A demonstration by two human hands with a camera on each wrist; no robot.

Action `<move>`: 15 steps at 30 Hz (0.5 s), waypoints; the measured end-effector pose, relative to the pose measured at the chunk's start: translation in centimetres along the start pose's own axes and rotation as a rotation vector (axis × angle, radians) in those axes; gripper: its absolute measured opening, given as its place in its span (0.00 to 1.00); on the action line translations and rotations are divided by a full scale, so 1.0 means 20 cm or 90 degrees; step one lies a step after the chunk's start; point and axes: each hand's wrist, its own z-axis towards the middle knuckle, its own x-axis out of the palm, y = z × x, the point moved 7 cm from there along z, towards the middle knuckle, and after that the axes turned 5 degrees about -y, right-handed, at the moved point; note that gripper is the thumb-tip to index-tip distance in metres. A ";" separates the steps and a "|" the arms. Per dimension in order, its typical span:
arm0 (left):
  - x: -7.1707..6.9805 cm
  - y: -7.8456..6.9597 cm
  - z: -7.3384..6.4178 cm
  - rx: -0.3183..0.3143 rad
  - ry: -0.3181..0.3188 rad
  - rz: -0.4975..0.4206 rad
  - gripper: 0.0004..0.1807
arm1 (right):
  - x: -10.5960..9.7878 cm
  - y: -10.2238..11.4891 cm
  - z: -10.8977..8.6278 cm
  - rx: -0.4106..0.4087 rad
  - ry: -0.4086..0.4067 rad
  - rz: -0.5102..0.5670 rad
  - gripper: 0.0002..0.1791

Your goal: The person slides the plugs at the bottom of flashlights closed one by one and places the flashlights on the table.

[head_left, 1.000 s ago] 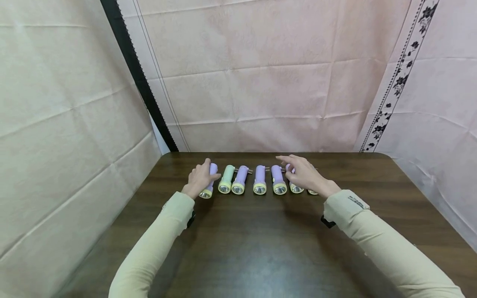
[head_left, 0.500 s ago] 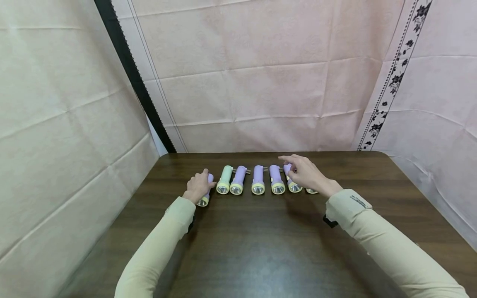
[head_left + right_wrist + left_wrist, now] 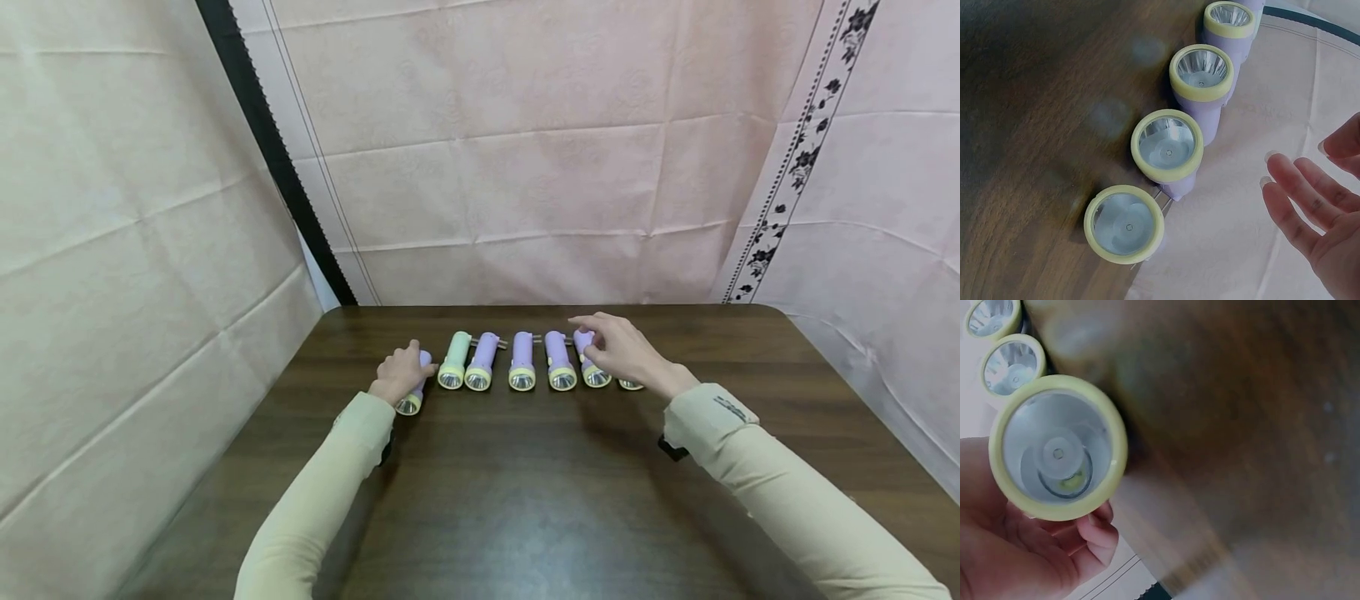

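Observation:
My left hand grips a purple flashlight with a pale yellow head at the left end of a row. In the left wrist view its lens faces the camera, and the fingers curl behind the head. A mint green flashlight lies just right of it, beside a purple one. My right hand hovers over the right end of the row, fingers loosely bent and apart. It partly covers a purple flashlight and mostly hides another. The right wrist view shows nothing in its fingers.
Two more purple flashlights, one mid-row and one further right, lie with their lenses toward me. Thin metal prongs show between some. The dark wooden table meets hanging pale cloth at its back and sides.
My left hand has drawn the leftmost purple flashlight a little toward me, out of line with the row. The right hand has shifted slightly right, still above the flashlights.

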 end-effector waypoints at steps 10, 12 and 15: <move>-0.08 -0.08 0.04 -0.002 0.006 0.023 0.31 | -0.04 -0.06 0.01 0.008 -0.006 0.002 0.25; -0.10 -0.14 0.06 0.017 -0.028 0.024 0.27 | -0.06 -0.07 0.01 0.012 -0.004 0.004 0.25; -0.11 -0.24 0.09 0.063 -0.056 0.010 0.18 | -0.07 -0.10 0.02 0.023 0.001 0.001 0.25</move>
